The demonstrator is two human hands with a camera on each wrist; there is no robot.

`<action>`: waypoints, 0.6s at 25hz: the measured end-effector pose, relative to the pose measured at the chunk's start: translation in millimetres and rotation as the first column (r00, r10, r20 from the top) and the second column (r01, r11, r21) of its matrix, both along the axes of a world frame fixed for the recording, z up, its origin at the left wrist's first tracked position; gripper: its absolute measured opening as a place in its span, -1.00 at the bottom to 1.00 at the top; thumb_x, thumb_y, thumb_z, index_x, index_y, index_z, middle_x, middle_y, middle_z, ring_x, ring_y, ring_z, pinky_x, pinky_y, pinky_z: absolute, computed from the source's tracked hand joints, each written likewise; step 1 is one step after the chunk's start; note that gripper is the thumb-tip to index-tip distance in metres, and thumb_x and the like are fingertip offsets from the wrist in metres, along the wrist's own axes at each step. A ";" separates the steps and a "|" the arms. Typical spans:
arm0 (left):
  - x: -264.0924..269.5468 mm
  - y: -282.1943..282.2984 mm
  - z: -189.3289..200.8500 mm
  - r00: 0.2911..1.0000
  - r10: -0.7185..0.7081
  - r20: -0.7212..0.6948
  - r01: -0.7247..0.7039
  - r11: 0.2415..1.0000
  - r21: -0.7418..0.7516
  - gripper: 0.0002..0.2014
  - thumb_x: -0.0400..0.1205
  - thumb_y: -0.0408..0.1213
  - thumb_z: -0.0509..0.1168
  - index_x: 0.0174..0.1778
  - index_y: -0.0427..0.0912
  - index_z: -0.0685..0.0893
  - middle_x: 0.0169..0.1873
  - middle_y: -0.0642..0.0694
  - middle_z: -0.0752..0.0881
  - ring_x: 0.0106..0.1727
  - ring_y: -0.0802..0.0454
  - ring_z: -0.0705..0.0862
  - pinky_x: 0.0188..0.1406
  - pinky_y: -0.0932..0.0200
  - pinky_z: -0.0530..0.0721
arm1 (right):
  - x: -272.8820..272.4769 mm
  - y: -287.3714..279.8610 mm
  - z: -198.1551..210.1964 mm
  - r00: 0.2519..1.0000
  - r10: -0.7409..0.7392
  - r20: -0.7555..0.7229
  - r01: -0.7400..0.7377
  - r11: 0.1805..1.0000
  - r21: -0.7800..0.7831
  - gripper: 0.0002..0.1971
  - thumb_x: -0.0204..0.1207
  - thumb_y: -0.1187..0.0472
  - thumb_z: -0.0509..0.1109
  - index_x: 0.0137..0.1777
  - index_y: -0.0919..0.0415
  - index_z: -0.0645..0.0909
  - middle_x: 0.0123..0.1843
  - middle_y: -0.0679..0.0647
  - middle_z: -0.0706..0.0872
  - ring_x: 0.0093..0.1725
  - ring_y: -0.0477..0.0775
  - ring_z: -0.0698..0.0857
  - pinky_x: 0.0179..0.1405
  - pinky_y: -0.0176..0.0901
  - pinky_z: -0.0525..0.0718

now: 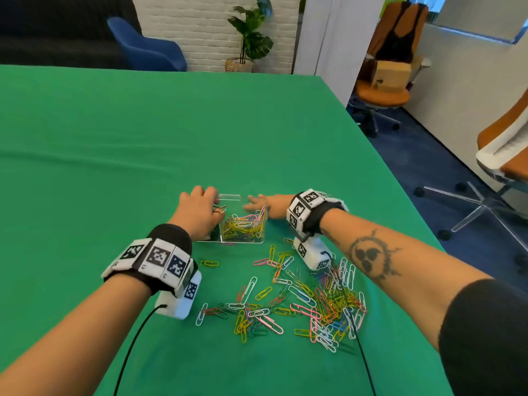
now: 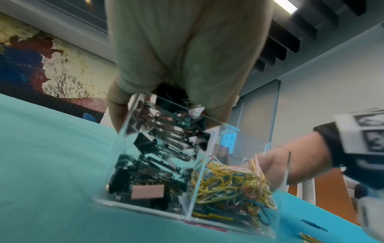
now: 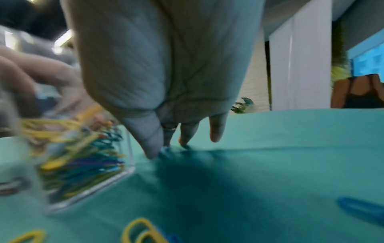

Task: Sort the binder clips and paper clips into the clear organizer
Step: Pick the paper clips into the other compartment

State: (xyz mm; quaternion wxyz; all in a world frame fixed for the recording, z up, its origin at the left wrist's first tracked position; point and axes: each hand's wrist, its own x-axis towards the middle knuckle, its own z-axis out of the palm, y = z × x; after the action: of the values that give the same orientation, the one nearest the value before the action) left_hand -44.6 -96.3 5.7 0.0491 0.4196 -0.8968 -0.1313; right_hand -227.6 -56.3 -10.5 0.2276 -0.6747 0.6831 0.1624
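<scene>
The clear organizer (image 1: 243, 242) stands on the green cloth in front of both hands. Its left compartment holds black binder clips (image 2: 149, 171) and one pink one (image 2: 147, 191). Its right compartment holds coloured paper clips (image 1: 243, 227) (image 2: 228, 180). My left hand (image 1: 204, 205) (image 2: 133, 92) hovers over the left compartment, fingers curled round a black binder clip (image 2: 170, 93). My right hand (image 1: 264, 207) (image 3: 176, 134) reaches past the organizer's right wall (image 3: 129, 164), fingers straight, tips down on the cloth. Something small and blue under those fingertips is too blurred to name.
A loose heap of paper clips (image 1: 328, 304) lies on the cloth under my right forearm, with strays (image 1: 210, 263) nearer the left wrist. The table's right edge (image 1: 400, 178) drops to the floor, where office chairs (image 1: 383, 90) stand. Bare cloth stretches beyond the organizer.
</scene>
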 end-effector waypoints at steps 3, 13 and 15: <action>-0.2 0.4 -0.6 1.000 -0.004 0.004 0.004 1.000 0.001 -0.71 0.65 -0.22 0.14 0.24 -0.28 0.43 0.19 -0.31 0.48 0.19 -0.26 0.43 0.25 -0.02 0.35 | -2.9 24.3 3.9 0.999 -0.041 -0.020 0.041 0.999 -0.006 -0.43 0.65 0.38 0.07 0.64 0.13 0.08 0.62 0.24 0.28 0.53 0.25 0.40 0.51 -0.02 0.33; -32.5 17.9 -1.0 0.999 -0.023 0.033 0.023 1.000 0.011 -0.66 0.65 -0.14 0.13 0.24 -0.30 0.42 0.21 -0.36 0.47 0.23 -0.32 0.43 0.31 -0.10 0.37 | -2.1 159.3 12.5 0.897 -0.359 0.258 0.376 0.926 -0.018 -0.39 0.67 -0.09 0.01 0.65 0.14 0.04 0.70 0.13 0.00 0.68 0.10 0.04 0.66 -0.05 -0.03; -32.7 18.7 -0.4 0.999 -0.028 0.044 0.028 1.000 -0.005 -0.66 0.65 -0.14 0.13 0.24 -0.29 0.41 0.21 -0.36 0.48 0.24 -0.31 0.43 0.32 -0.10 0.37 | 1.8 182.3 -4.3 0.949 -0.296 0.108 0.284 0.952 0.115 -0.27 0.60 -0.21 0.06 0.66 0.04 -0.13 0.70 0.13 -0.24 0.69 0.21 -0.18 0.68 0.16 -0.11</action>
State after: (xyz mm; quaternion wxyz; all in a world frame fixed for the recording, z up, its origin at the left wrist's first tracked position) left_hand -77.3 -77.7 5.4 0.0288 0.4095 -0.9039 -0.1205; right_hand -225.8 126.0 -14.7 0.3237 -0.5637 0.7506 0.1185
